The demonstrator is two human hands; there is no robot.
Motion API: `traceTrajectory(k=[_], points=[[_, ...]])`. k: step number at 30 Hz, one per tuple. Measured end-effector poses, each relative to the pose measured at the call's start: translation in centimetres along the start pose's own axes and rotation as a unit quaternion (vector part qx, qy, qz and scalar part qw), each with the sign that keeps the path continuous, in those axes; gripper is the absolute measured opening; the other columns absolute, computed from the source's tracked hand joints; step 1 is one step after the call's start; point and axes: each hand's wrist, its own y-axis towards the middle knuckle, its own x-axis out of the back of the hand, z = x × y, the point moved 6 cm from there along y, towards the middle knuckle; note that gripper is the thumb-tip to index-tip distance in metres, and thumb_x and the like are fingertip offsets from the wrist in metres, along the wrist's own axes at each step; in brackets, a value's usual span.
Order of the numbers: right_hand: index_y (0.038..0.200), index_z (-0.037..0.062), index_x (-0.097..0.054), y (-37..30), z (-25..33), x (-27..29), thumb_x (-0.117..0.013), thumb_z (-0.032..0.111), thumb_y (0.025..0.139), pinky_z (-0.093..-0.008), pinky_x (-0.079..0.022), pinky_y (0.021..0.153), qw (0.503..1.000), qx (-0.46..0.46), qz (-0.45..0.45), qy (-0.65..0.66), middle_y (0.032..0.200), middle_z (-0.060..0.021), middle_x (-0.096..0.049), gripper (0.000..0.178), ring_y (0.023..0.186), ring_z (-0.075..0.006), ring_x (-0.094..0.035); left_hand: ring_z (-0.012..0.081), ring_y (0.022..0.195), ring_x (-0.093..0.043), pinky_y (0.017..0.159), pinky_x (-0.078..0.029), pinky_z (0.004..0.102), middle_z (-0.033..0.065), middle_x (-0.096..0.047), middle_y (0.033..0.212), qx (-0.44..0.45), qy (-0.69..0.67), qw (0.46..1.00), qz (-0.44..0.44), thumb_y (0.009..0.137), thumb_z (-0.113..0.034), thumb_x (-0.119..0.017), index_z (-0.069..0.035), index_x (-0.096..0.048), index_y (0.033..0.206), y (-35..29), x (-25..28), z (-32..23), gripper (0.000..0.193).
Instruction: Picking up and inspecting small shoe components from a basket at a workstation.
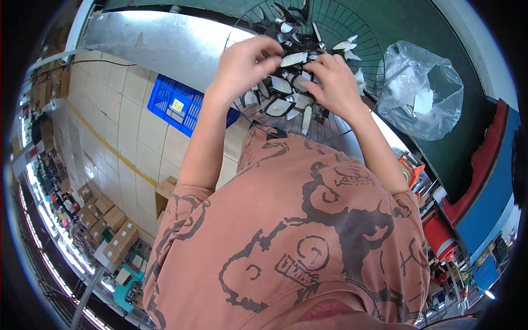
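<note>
on the far left, brown cardboard boxes [115, 218] stand stacked on a pale tiled floor [124, 124] crossed by a yellow line. right of them, a blue plastic crate [192, 113] with slotted sides sits beside a shiny metal table [165, 38]. next comes the left hand [247, 63], over the left side of a round wire basket [352, 25]; its fingers and thumb curl toward each other, but whether they pinch anything i cannot tell. in the basket, between and below both hands, lies a loose pile of black and white pieces [280, 84], flat and irregular, some long and pointed. the right hand [336, 85] reaches in from the other side, fingers bent and thumb held apart from them, close over the pale pieces. just right of the basket, a clear plastic bag [421, 91] with something white inside rests on a dark green surface [407, 22]. at the far right is a blue panel [503, 165] with a red strip along it.
</note>
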Motion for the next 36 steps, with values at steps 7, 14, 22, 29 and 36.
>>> traceTrajectory(k=[7,14,22,29,36], points=[[0.083,0.0051,-0.071,1.0,-5.5,1.7,-0.075,0.02,0.076,-0.0337,-0.049,0.072,0.979,-0.139,-0.102,0.107,0.09,-0.0075,-0.06,0.017,0.082,-0.0243,-0.06,0.0321,0.095,-0.062,0.085,-0.051,0.0409,0.0101,-0.07,0.091,-0.104,0.134,0.98,0.1,0.07,-0.011,-0.065,-0.008,-0.074,0.1,-2.4,-4.0,0.4,0.031],[0.088,0.0006,-0.073,0.6,-3.6,2.7,-0.077,0.013,0.079,-0.0251,-0.049,0.068,0.93,-0.215,-0.112,0.275,0.081,-0.0045,-0.067,0.015,0.074,-0.0125,-0.063,0.0159,0.069,-0.065,0.068,-0.052,0.0265,0.0084,-0.07,0.094,0.025,-0.183,0.983,-0.015,0.095,-0.043,-0.059,-0.003,-0.065,0.12,-0.3,-3.7,-2.0,0.048],[0.09,0.0078,-0.074,0.4,4.6,2.7,-0.074,0.002,0.074,-0.0325,-0.052,0.067,0.969,0.059,-0.215,0.101,0.085,-0.0067,-0.065,0.018,0.077,-0.0238,-0.063,0.0137,0.084,-0.061,0.071,-0.05,0.0323,0.0008,-0.063,0.088,0.267,-0.603,0.748,-0.074,0.097,-0.047,-0.056,-0.009,-0.063,0.102,0.1,-6.9,-0.4,0.039],[0.087,0.0042,-0.076,0.2,2.6,1.2,-0.073,0.003,0.079,-0.0251,-0.047,0.068,0.925,-0.093,-0.091,0.356,0.082,-0.0047,-0.068,0.008,0.076,-0.0137,-0.062,0.0118,0.074,-0.06,0.066,-0.048,0.0239,0.0036,-0.063,0.084,0.137,-0.56,0.812,-0.092,0.1,-0.039,-0.056,-0.004,-0.064,0.098,0.0,-6.2,0.0,0.036],[0.089,-0.0015,-0.071,-0.7,0.4,-1.3,-0.069,0.007,0.089,-0.0214,-0.047,0.067,0.818,-0.25,-0.136,0.501,0.083,-0.0026,-0.069,0.009,0.074,-0.0078,-0.06,0.0066,0.071,-0.054,0.066,-0.043,0.0221,0.0004,-0.064,0.077,0.137,-0.534,0.818,-0.168,0.102,-0.032,-0.054,-0.002,-0.066,0.083,-0.3,-6.1,-0.7,0.037]])
